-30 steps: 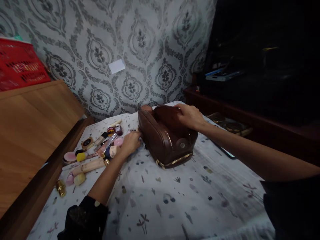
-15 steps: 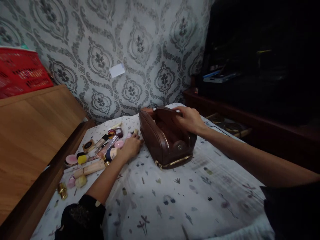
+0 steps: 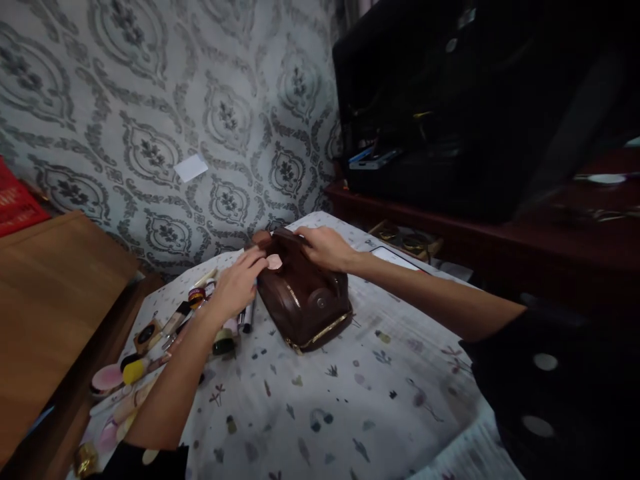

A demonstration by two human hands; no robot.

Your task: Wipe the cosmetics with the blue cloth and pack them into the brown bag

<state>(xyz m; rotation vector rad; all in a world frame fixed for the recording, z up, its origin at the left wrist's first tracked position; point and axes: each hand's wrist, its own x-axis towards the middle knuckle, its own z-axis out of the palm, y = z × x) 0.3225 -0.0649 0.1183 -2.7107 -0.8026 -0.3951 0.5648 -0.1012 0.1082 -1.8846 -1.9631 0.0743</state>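
A brown leather-look makeup bag [image 3: 280,313] with gold zips stands unzipped on the patterned cloth. My right hand [image 3: 327,248] is closed on the far right edge of its opening, holding that side up. At the left edge of the mouth is my left hand [image 3: 237,283], its fingertips on a small pale pink piece [image 3: 275,261] whose kind I cannot make out. Makeup items lie left of the bag, partly behind my left forearm: a pink puff [image 3: 107,377], a yellow-tipped brush [image 3: 134,370], a dark-lidded jar [image 3: 223,342] and several tubes and bottles. The bag's inside is mostly dark.
A wooden panel [image 3: 60,293] borders the cloth on the left, with a red basket [image 3: 20,200] above it. Patterned wallpaper [image 3: 225,113] rises behind. A large dark screen [image 3: 425,133] and a reddish-brown cabinet [image 3: 500,247] stand on the right.
My left hand has moved from the makeup pile up to the bag's mouth, with the pink piece at its fingertips. My right hand still holds the bag's edge. The view has swung right.
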